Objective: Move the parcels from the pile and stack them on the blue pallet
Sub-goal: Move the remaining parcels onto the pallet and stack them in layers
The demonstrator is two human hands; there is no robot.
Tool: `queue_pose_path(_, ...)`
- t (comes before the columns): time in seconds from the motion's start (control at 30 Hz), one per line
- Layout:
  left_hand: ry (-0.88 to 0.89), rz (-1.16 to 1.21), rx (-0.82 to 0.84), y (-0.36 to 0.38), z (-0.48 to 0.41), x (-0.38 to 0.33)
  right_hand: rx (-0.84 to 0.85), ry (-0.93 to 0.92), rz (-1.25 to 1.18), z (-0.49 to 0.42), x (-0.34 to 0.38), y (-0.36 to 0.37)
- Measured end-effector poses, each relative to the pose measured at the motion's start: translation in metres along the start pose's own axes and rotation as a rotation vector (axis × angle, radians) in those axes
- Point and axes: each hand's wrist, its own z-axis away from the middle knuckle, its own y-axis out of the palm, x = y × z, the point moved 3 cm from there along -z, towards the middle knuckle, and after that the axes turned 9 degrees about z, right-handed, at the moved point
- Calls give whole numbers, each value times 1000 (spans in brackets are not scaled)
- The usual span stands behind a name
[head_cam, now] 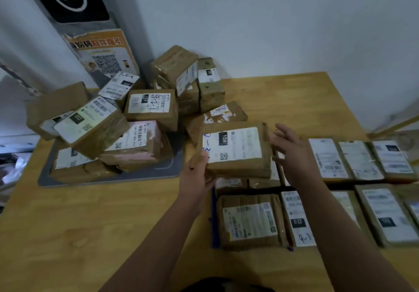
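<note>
At the far left corner of the table [90, 223] the pile [127, 121] is large, about a dozen brown parcels as far as can be counted. They lie tumbled on one another at all angles on a grey tray [108, 179], and the furthest of them lean against the wall. So a good share of the work is left.

Just right of the tray, the left hand [197, 173] grips the near left corner of one parcel [235, 148], thumb on top and fingers underneath. This is a flat brown box with a white label marked 15H. It is lifted clear of the table and sits between the pile and the stacked rows, over the left end of the far row. It looks like the one now on its way across.

The right hand [292, 153] is just beside the parcel's right edge, fingers straight and spread and holding nothing. Whether it touches the box cannot be told.

On the right half of the table is the blue pallet [213, 223], of which only a thin blue edge shows along its left side. It is almost covered by parcels laid flat [360, 162], labels up, in two rows with a dark gap between. They run to the right edge of the view, so the count is uncertain. By this the task seems roughly at its middle, with one layer nearly laid and the carried parcel not yet set down.
</note>
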Motion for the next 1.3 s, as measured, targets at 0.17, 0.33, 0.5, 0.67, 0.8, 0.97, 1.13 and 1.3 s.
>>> queue_pose_path(0.17, 111, -239, -116, 30, 4, 18, 145, 58, -9, -15, -33, -8)
queue_pose_path(0.33, 186, -501, -94, 40, 6, 25, 219, 70, 45, -19, -43, -18)
queue_pose_path(0.5, 152, -551, -91, 38, -2, 31, 255, 91, 109, -24, -55, -20)
queue_pose_path(0.67, 78, -505, -107, 38, -2, 40, 261, 97, 176, -24, -64, -20)
queue_pose_path(0.8, 70, -539, -112, 33, -2, 47, 247, 76, 258, -25, -68, -18)
queue_pose_path(0.97, 112, -625, -137, 31, -3, 48, 227, 65, 293, -22, -67, -18)
queue_pose_path(1.13, 96, -611, -151, 27, -5, 46, 234, 55, 293, -21, -67, -17)
queue_pose_path(1.3, 44, -442, -169, 23, -5, 48, 192, 35, 296, -21, -65, -18)
